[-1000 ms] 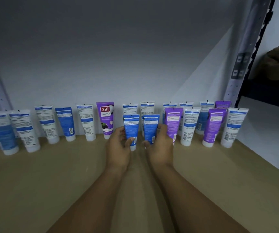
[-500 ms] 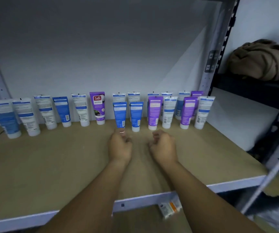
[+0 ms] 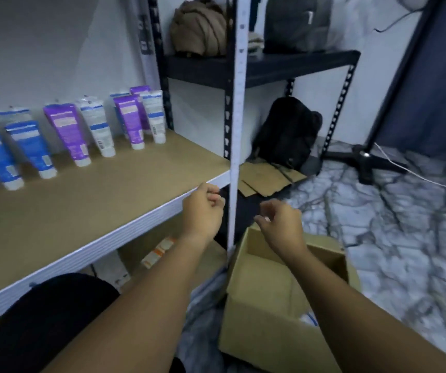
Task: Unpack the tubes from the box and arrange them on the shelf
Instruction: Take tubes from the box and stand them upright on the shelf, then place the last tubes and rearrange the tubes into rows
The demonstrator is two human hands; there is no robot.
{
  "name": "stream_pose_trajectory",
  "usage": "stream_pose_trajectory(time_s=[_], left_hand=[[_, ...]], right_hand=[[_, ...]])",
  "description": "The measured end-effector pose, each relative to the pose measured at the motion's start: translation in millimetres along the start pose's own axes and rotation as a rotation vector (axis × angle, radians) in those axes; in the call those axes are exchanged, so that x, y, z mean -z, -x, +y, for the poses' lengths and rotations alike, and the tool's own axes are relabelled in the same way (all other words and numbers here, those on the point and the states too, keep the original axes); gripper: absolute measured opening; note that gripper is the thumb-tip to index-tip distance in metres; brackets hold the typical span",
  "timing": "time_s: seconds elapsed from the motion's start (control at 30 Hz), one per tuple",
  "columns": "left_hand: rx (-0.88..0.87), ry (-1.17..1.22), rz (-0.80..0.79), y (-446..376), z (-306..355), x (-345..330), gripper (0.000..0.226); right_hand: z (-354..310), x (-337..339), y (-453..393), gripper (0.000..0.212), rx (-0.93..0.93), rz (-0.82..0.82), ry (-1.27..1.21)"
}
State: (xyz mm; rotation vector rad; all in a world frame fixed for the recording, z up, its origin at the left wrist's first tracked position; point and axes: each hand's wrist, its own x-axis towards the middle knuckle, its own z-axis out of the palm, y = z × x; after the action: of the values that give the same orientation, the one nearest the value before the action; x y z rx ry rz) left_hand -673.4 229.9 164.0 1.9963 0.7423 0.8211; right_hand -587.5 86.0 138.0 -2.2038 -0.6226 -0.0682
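Item: left hand (image 3: 203, 211), bare. Fingers loosely curled, grasping nothing; hovering just off the white front lip of the brown-topped metal shelf (image 3: 125, 200).

Item: right hand (image 3: 281, 224), bare. Fingers loosely curled, thumb and forefinger near each other, nothing between them; hanging over the far wall of the open brown cardboard box (image 3: 283, 292), which is sitting below and behind the fingertips on the floor.

Item: white perforated steel upright post (image 3: 236, 130). Standing between the two hands, close to both.

Item: blue, white and purple plastic tubes (image 3: 82, 130). Standing cap-down in two loose rows at the back of the shelf, well left of and beyond the fingers. Inside the box only a small white-and-blue shape, probably a remaining tube, is showing under the right forearm; the rest of the contents is hidden.

Risks, judged:
- Either wrist is likely knocking the post while reaching down.
- Box walls are thin; a snagged hand is likely dragging or tipping it.
- Shelved tubes are standing close together on narrow caps; a careless placement is likely toppling neighbours in a chain.
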Motion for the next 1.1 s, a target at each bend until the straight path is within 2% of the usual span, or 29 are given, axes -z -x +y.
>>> stream_pose_trajectory(time_s=[0.17, 0.33, 0.43, 0.5, 0.6, 0.67, 0.77, 0.9, 1.1], left_hand=[[0.019, -0.038, -0.327, 31, -27, -110, 0.018], [0.101, -0.174, -0.702, 62, -86, -212, 0.026], [0.096, -0.337, -0.827, 85, -119, -260, 0.025], [0.181, -0.363, -0.914, 100, -136, -286, 0.030], [0.271, -0.397, -1.024, 118, -153, -318, 0.038], [0.299, -0.449, -1.082, 126, -159, -333, 0.041], [0.334, -0.502, -1.135, 134, -169, -349, 0.040], [0.383, -0.519, -1.145, 140, -178, -357, 0.026], [0.428, -0.514, -1.114, 134, -188, -354, 0.037]], right_hand=[[121, 30, 23, 0.040, -0.295, 0.028, 0.120], [219, 26, 51, 0.010, -0.593, -0.022, 0.280], [259, 4, 59, 0.012, -0.738, -0.090, 0.343], [276, -15, 61, 0.016, -0.840, -0.130, 0.313], [289, -37, 56, 0.010, -0.951, -0.199, 0.255], [297, -46, 52, 0.012, -0.998, -0.284, 0.282], [305, -55, 49, 0.014, -1.022, -0.312, 0.322], [310, -63, 45, 0.014, -0.969, -0.358, 0.422], [320, -73, 44, 0.023, -0.865, -0.499, 0.461]])
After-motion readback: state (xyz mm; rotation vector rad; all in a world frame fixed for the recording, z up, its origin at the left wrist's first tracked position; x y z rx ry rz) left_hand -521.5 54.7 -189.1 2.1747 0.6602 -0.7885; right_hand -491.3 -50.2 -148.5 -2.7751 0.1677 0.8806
